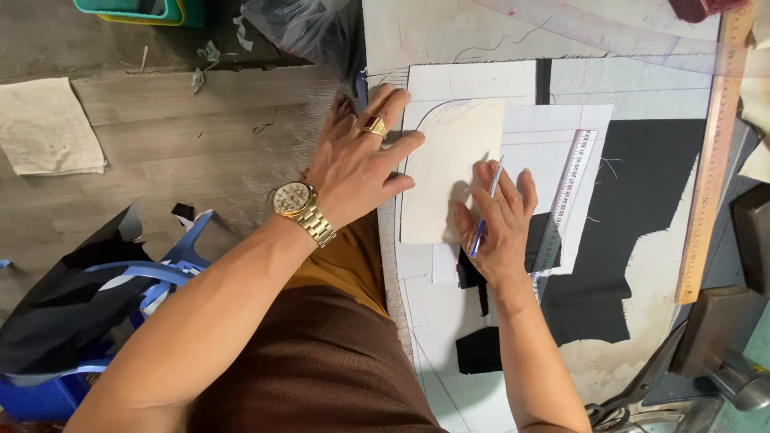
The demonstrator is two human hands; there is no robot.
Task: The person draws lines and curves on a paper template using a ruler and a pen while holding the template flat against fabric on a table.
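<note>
My left hand (361,156), with a gold ring and a gold wristwatch, lies flat with spread fingers on the left edge of a cream card pattern piece (449,160). The card rests on white paper (473,80) with curved pencil lines. A blue pen (485,210) sits between the fingers of my right hand (497,220), which presses on the card's lower right part. Just right of that hand lies a clear plastic ruler (565,200). Black fabric (642,200) spreads under the paper to the right.
A long wooden ruler (710,160) runs down the table's right side. Large scissors (634,397) and a dark metal weight (718,325) sit at the lower right. On the wooden floor at left are a beige cloth (48,124), a blue plastic chair (152,277) with black fabric, and scraps.
</note>
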